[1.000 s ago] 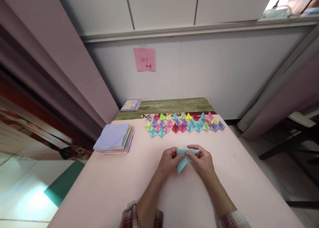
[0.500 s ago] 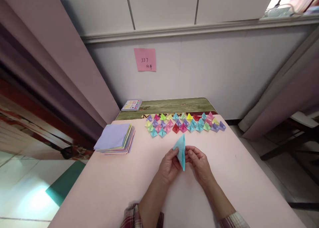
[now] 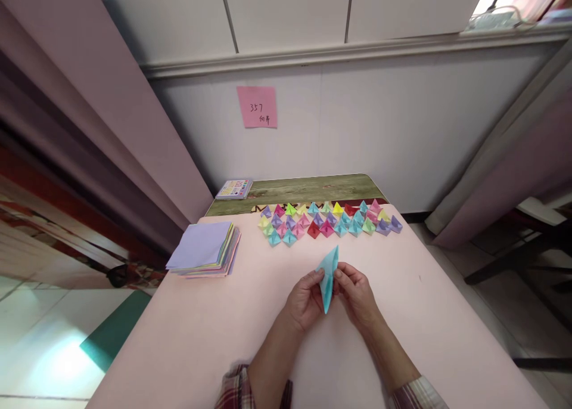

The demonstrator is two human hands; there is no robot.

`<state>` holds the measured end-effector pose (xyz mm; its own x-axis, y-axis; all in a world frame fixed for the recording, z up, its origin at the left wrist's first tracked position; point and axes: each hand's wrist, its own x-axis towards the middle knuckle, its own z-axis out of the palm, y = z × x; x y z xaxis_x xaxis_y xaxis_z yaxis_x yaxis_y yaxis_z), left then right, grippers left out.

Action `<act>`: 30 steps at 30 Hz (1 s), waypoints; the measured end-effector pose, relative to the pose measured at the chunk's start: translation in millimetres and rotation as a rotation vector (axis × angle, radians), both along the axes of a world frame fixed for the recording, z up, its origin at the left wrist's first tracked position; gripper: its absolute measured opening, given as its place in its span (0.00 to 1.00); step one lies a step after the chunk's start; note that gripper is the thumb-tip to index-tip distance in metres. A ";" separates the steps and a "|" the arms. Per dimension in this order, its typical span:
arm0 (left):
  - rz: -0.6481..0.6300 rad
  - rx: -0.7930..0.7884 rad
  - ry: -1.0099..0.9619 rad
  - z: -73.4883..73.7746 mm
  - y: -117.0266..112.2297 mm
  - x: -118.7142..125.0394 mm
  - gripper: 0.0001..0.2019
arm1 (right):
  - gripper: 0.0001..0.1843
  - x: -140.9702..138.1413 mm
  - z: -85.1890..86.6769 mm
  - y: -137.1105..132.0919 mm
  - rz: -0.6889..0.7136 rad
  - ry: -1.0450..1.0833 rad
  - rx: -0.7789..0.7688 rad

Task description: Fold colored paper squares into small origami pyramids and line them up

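A light blue folded paper (image 3: 329,272) is held upright and slightly tilted above the pink table cover (image 3: 201,337). My left hand (image 3: 306,301) grips its left side, thumb on the face and fingers behind. My right hand (image 3: 356,293) pinches its right edge between thumb and fingers. Part of the paper's lower back is hidden by the fingers. Beyond my hands lie several rows of small folded paper boats (image 3: 327,228) in many colours.
A stack of coloured paper sheets (image 3: 201,247), purple on top, lies on the left. A small printed packet (image 3: 235,188) rests at the back left corner on the bare wood-patterned tabletop (image 3: 313,186). Behind stands a white wall with a pink note (image 3: 257,107).
My right thumb has closed onto the paper's right edge. The paper has tilted, its top tip leaning to the right. The view has shifted slightly.
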<state>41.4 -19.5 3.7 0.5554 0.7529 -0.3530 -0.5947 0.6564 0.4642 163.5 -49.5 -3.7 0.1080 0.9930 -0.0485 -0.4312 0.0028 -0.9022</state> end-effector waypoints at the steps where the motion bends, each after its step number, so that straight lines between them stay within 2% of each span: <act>1: 0.011 -0.010 0.001 -0.5 0.2 -0.2 0.07 | 0.15 0.0 0.9 -0.2 0.004 -0.004 0.002; 7: 0.027 -0.022 0.010 -2.0 0.2 -0.8 0.07 | 0.15 0.0 1.7 -0.3 0.012 -0.003 -0.010; 19: -0.022 -0.016 -0.008 -1.6 0.0 -2.1 0.08 | 0.16 0.9 -4.9 1.3 0.020 -0.005 -0.011; 24: 0.009 -0.057 -0.010 -2.7 0.7 -2.6 0.06 | 0.16 0.8 -3.6 1.0 0.022 -0.025 -0.028; 30: 0.045 0.076 0.071 2.0 1.8 -2.4 0.09 | 0.13 2.4 0.0 1.3 -0.009 -0.126 0.031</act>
<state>39.0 -17.7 5.7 0.4959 0.8028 -0.3311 -0.5865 0.5908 0.5541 165.9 -48.3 -3.7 0.1202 0.9927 -0.0035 -0.3138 0.0347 -0.9488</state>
